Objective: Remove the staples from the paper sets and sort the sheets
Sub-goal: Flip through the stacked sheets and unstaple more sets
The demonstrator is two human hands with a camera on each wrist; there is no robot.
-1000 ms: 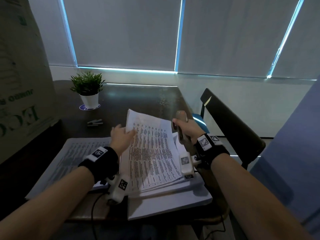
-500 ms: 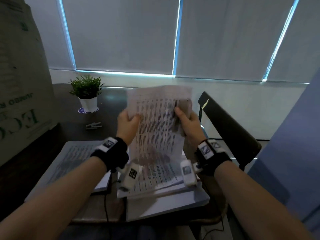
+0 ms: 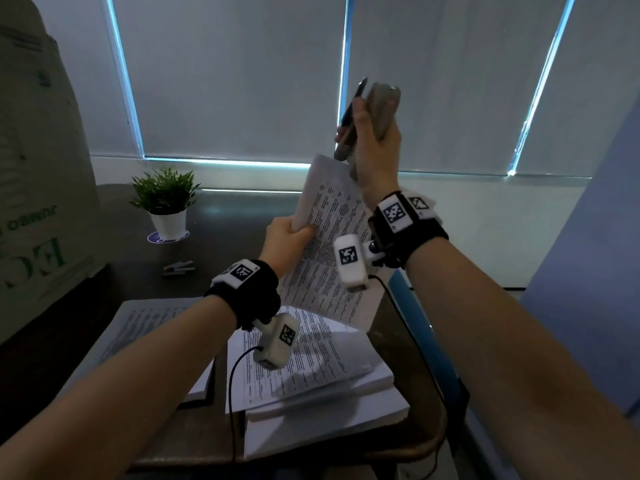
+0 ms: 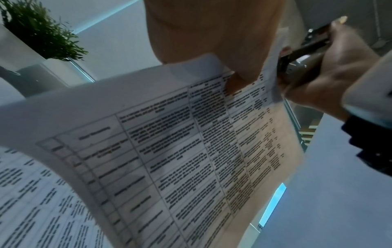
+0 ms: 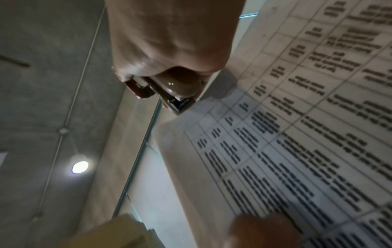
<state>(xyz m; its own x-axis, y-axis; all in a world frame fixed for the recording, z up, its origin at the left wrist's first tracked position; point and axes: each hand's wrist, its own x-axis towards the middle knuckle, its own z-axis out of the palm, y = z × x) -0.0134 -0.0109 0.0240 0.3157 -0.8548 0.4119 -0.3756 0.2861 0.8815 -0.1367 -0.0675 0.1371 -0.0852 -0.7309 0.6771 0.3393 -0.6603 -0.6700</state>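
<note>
Desk (image 3: 225,216) held everything else: w/ a big cardboard box (image 3: 38,174) at its left edge, stacks of printed paper (image 3: 311,372) near you, a 2nd pile of sheets (image 3: 145,327) to the left of those, a potted plant (image 3: 164,199) farther back, and a small strip of staples (image 3: 179,267) just in front of the pot. Your left hand (image 3: 285,242) pinched the paper set (image 3: 329,247) by its left edge, thumb on the printed side, fingers curled behind, holding it tilted up off the stacks. Your right hand (image 3: 375,147) was raised above the set's top corner, fingers wrapped tight round a stapler (image 3: 381,110); its lower end sat at that top corner (image 5: 180,107) of the set. Couldn't tell from any view whether the staple was out; too small & blurred.
</note>
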